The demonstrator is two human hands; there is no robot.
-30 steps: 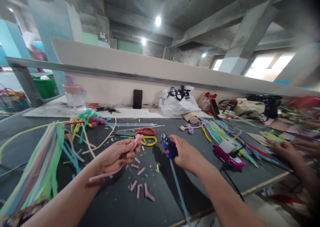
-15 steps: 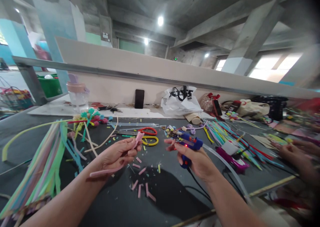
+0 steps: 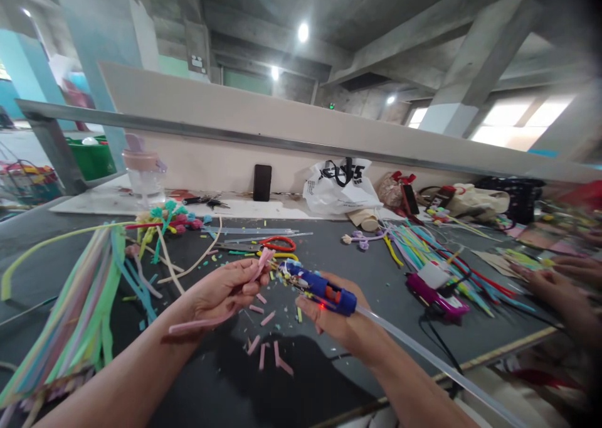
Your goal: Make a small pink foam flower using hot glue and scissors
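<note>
My left hand point(image 3: 235, 285) pinches a pink pipe cleaner point(image 3: 202, 323), its folded tip standing up above the fingers and its tail hanging back along my wrist. A blue hot glue gun point(image 3: 324, 288) is gripped in my right hand point(image 3: 341, 318), its red light lit and a long clear glue stick point(image 3: 423, 349) sticking out of its back. The gun's nozzle is right beside the pink tip; whether they touch I cannot tell. Below lie several cut pink pieces point(image 3: 268, 319). Behind my left hand are scissors point(image 3: 277, 245) with red and yellow handles, partly hidden.
At left lies a bundle of coloured pipe cleaners point(image 3: 70, 309); another bundle point(image 3: 423, 252) is at right beside a purple device point(image 3: 439, 299). A phone point(image 3: 262, 183), a cup point(image 3: 143, 177) and a white bag point(image 3: 343, 186) stand along the back. Another person's hands point(image 3: 550, 287) are at far right.
My right hand has brought the glue gun leftward to the pink tip, turning it so the glue stick points back toward me. My left hand has stayed nearly still.
</note>
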